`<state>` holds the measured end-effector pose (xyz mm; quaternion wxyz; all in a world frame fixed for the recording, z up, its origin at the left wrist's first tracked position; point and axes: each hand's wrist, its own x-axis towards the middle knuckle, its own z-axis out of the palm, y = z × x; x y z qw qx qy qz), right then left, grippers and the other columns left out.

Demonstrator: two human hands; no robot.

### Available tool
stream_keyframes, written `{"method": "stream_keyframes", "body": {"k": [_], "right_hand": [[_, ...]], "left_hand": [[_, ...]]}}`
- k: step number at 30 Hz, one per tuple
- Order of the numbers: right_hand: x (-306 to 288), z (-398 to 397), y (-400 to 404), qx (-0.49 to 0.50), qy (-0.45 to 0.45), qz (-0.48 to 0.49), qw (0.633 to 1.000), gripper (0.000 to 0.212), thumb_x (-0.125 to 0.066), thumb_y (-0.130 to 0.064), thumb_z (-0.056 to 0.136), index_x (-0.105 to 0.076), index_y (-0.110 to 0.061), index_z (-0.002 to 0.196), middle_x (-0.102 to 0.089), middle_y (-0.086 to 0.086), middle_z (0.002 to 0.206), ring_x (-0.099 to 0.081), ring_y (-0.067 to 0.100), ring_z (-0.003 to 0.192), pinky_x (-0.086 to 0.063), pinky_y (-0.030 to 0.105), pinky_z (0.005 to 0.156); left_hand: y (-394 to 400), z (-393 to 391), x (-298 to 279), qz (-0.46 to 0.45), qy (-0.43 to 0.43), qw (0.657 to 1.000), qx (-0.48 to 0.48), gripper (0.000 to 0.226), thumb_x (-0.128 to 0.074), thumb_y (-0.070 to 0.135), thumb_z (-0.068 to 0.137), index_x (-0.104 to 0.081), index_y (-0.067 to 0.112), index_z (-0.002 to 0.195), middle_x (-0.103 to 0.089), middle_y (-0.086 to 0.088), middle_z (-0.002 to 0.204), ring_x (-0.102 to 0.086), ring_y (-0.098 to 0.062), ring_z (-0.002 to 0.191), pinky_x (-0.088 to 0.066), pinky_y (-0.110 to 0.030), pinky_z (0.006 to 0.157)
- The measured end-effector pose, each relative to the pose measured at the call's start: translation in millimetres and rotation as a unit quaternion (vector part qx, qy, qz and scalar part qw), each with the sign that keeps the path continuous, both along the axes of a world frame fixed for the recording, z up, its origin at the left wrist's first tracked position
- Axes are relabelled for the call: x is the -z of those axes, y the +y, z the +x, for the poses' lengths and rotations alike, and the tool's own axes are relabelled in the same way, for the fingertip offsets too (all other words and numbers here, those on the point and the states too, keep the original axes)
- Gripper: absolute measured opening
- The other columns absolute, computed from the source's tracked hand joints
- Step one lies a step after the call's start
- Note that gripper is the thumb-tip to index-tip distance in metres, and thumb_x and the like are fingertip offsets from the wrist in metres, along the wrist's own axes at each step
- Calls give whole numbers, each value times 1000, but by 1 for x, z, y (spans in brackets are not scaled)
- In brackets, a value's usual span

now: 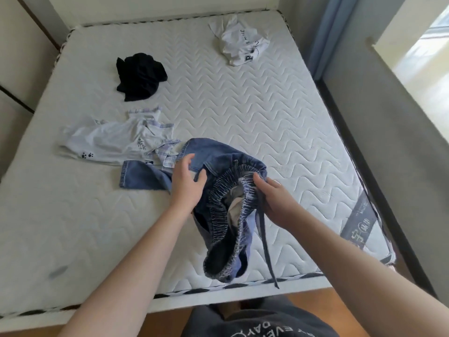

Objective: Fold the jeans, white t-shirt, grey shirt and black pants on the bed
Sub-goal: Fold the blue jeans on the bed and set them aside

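- At the bed's [243, 113] 6 o'clock edge, the right hand [275, 200] pinched the jeans' [226, 215] elastic waistband; the left hand [187, 183] hovered, fingers loosely spread.
- Limp, weighty denim probably handles best held at both waistband corners.

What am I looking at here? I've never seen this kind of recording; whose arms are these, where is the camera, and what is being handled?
There is no machine: a person wears one wide-angle camera on the head, looking forward and down, so the two bare arms reaching in from below are their own. The surface is a bed with a bare quilted mattress. On it lie black pants, bunched, a crumpled white t-shirt at the far side, and a grey shirt spread loosely at the left. The jeans are being handled. The right hand grips the elastic waistband and lifts it off the mattress, with a drawstring hanging down. The left hand is at the denim with its fingers spread; a firm grip is not evident. Nothing looks folded yet.
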<state>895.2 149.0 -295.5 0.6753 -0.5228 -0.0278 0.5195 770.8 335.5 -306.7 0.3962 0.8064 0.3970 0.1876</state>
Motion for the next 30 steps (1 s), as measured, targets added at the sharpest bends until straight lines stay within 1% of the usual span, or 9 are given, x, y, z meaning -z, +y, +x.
{"method": "stream_keyframes", "body": {"k": [3,7,9,12,17,21,24,26,30], "right_hand": [[-9,-21,6,22,30,22,999,35,-48,-26,103,-59,3,120,-69,22,114,-68,29,104,-57,32,82],[-18,-30,14,33,22,-12,999,36,-39,-19,106,-51,0,134,-60,20,132,-57,29,125,-47,40,104],[-20,-33,18,30,7,-25,999,39,-41,-20,106,-49,0,139,-54,20,139,-48,32,133,-35,45,114],[-20,-34,17,23,12,-45,999,35,-48,-22,101,-59,1,125,-67,16,112,-62,29,104,-48,37,94],[-2,-37,7,-69,-30,-173,982,14,-59,-27,94,-66,-15,96,-69,4,88,-66,17,83,-49,32,80],[25,-42,9,-165,-98,-337,922,35,-54,-43,96,-67,-11,101,-71,2,90,-65,18,81,-45,30,75],[39,-45,29,-214,-286,-435,827,40,-52,-45,95,-58,-5,98,-61,11,94,-55,24,75,-40,29,64],[43,-49,45,-224,-389,-428,784,35,-51,-44,94,-54,-9,98,-60,13,98,-57,27,84,-41,30,70],[49,-64,80,-308,-430,-301,793,28,-55,-36,94,-63,-23,117,-65,3,115,-62,22,96,-48,30,82]], "left_hand": [[-28,-17,-11,-2,-47,998,32,19,-53,34,97,-55,24,113,-61,6,110,-59,-9,100,-50,-33,89],[-53,-43,-6,-113,7,983,146,57,-42,81,79,-51,36,112,-64,17,101,-60,-5,93,-43,-25,80],[-52,-49,0,-100,46,979,171,46,-55,67,84,-49,37,118,-62,16,103,-59,-9,96,-43,-26,80],[-37,-56,2,-69,41,980,183,35,-64,33,92,-52,38,124,-69,7,113,-63,-20,108,-50,-36,93],[-16,-73,4,7,140,955,262,45,-60,28,95,-49,34,138,-64,2,130,-58,-22,118,-44,-29,96],[-16,-91,9,118,223,918,307,38,-49,28,98,-48,44,133,-62,3,115,-60,-30,104,-42,-32,80],[-20,-107,6,160,249,891,345,35,-45,27,98,-48,45,127,-57,2,104,-61,-30,96,-33,-31,70],[-24,-118,3,182,258,875,366,39,-49,24,94,-51,44,127,-56,1,104,-61,-30,94,-33,-30,68],[-32,-132,0,206,283,859,373,47,-47,15,95,-50,42,134,-52,-1,107,-59,-30,94,-34,-30,67]]}}
